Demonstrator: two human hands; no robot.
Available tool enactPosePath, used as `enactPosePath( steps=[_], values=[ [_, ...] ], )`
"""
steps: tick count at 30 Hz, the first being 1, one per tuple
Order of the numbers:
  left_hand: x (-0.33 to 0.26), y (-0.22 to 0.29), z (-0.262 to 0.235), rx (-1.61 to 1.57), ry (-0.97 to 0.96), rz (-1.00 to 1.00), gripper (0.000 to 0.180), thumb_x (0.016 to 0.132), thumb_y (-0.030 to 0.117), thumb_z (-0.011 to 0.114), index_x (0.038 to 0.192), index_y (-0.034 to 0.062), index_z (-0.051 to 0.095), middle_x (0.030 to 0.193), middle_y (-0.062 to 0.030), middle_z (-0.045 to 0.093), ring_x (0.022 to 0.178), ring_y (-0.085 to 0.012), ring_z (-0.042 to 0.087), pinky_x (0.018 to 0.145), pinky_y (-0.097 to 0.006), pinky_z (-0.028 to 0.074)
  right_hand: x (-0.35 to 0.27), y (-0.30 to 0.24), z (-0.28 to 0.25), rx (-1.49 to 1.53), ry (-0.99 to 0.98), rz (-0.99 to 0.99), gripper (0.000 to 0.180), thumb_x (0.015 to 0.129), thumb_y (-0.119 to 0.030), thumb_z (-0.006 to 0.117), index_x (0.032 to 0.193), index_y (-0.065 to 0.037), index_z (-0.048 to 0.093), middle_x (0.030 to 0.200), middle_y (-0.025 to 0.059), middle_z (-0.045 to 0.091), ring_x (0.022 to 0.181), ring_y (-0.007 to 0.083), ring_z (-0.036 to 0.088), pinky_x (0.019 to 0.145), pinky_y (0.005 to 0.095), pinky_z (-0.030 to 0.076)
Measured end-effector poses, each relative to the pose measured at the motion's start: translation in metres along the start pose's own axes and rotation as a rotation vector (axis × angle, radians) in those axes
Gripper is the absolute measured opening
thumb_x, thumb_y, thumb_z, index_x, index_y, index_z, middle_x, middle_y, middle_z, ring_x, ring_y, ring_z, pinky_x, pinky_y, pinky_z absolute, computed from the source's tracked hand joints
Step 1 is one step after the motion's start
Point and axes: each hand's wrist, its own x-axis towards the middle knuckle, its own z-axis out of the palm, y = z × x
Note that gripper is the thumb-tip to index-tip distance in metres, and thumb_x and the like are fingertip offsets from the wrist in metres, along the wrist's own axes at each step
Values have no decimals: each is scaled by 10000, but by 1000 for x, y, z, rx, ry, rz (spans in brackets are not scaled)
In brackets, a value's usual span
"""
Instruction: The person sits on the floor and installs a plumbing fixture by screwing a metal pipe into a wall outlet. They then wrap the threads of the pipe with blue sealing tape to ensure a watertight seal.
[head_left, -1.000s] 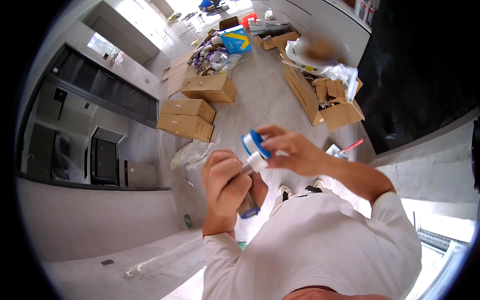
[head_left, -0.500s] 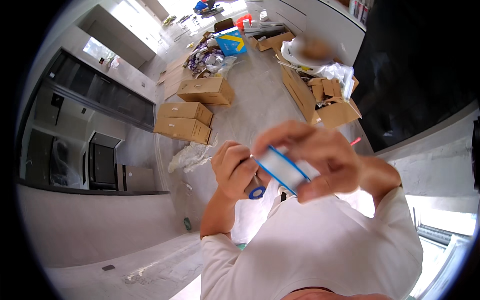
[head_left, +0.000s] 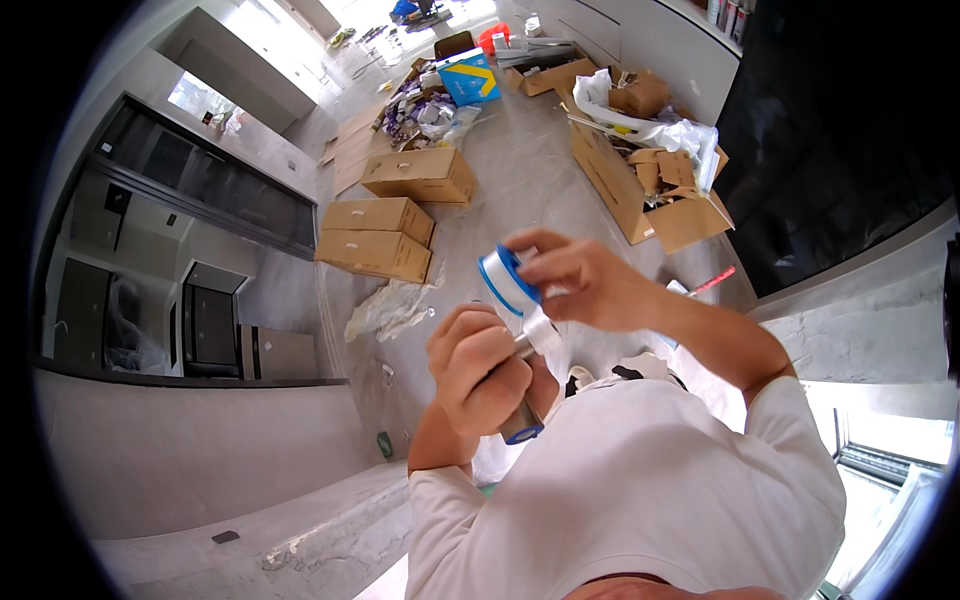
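My left hand (head_left: 476, 368) is closed around a metal cylindrical fitting (head_left: 521, 420) with a blue ring at its lower end. A narrower end of the fitting points up and right out of the fist. Just above it, my right hand (head_left: 592, 284) grips a roll of white thread seal tape (head_left: 509, 284) on a blue-rimmed spool, fingers at its right side. A loose strip of white tape (head_left: 543, 336) runs between the spool and the fitting's narrow end. The fingers cover part of the fitting's body.
Closed cardboard boxes (head_left: 375, 252) stand on the floor ahead to the left. An open carton (head_left: 610, 190) with packing scraps lies ahead to the right. Farther off are a blue box (head_left: 468, 80) and a heap of small packages (head_left: 412, 112). A dark glossy panel (head_left: 840, 150) rises at right.
My right hand has moved the tape roll up and away from my body, and a strip of tape now shows. My left hand has turned slightly and come lower with the fitting.
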Motion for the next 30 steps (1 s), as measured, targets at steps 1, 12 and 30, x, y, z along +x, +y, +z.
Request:
enactPosePath(
  steps=[1,12,30],
  values=[
    [1,-5,-3,32,5,-10,253,663,-29,732,800,69,543,838,-80,518,580,-258,497,516,-365,440,-7,5,3,-34,-13,26,305,893,30,770,1197,3,749,1515,112,516,1196,174,618,949,311,526],
    [-5,-62,-9,120,-20,-32,286,599,-32,728,807,66,557,775,-86,503,558,-248,472,485,-331,350,-30,-26,8,103,-129,-355,200,874,-55,821,1060,-6,768,1640,314,369,1561,382,322,1117,489,425],
    [30,-104,4,84,-174,-69,326,770,-18,800,888,93,518,919,-73,507,688,-260,556,616,-395,517,86,40,-67,-34,-98,-77,285,927,-4,774,1209,-17,742,1465,113,517,1214,169,588,960,341,526]
  ],
)
